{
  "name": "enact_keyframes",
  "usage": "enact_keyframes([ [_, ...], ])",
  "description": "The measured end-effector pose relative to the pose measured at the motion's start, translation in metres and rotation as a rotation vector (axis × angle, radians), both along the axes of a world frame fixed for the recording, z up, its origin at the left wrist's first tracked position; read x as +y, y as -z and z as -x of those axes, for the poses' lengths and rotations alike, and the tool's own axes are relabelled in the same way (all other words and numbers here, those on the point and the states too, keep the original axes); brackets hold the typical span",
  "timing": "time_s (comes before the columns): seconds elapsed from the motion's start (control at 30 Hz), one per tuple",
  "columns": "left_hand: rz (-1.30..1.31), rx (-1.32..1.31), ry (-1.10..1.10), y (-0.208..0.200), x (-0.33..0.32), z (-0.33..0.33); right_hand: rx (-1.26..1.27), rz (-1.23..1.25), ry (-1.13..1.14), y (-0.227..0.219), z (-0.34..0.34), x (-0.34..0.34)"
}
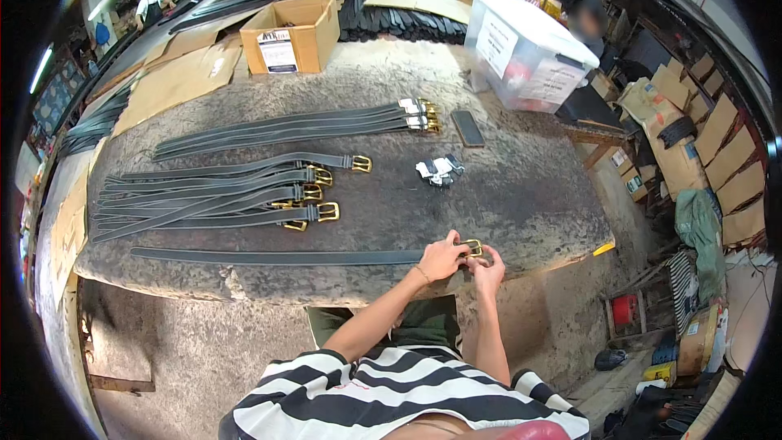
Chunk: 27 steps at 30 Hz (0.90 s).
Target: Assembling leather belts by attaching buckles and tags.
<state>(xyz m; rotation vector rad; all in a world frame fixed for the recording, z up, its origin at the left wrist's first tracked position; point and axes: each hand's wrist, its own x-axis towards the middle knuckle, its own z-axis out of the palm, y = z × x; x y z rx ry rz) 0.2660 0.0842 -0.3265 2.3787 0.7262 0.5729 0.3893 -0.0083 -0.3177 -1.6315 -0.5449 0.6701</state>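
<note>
A dark leather belt [285,257] lies stretched along the near edge of the table, its brass-coloured buckle [475,246] at the right end. My left hand [442,259] is closed on the belt just beside the buckle. At the buckle's near side, my right hand [488,270] has its fingers pinched together; whether a small piece sits between them is hidden. Left of centre lies a loose pile of similar belts [220,187] with brass buckles. Beyond it, a neat row of belts [285,130] has white tags at the buckle ends. A small heap of black-and-white tags [440,169] rests ahead of my hands.
A dark flat rectangular block [467,129] lies near the tagged belts. Farther back stand an open cardboard box [291,33] and a lidded clear plastic bin [529,49]. Many dark straps [399,12] are heaped behind them. Flattened cardboard [175,94] covers the far left.
</note>
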Motion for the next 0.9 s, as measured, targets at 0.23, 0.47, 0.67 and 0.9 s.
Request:
enact_keyframes([
  [0.23, 0.078, -0.11, -0.057, -0.007, 0.003, 0.004, -0.195, -0.123, 0.243, 0.012, 0.024, 0.006],
  [0.47, -0.159, -0.068, -0.098, 0.013, 0.007, 0.035, -0.27, -0.286, 0.293, 0.043, 0.029, 0.003],
  [0.67, -0.263, -0.066, -0.177, 0.012, -0.002, 0.048, -0.964, -0.263, -0.05, 0.016, 0.039, 0.009],
  [0.9, -0.423, -0.102, -0.038, 0.014, 0.0, 0.043, -0.723, -0.245, -0.215, 0.027, 0.008, 0.018],
])
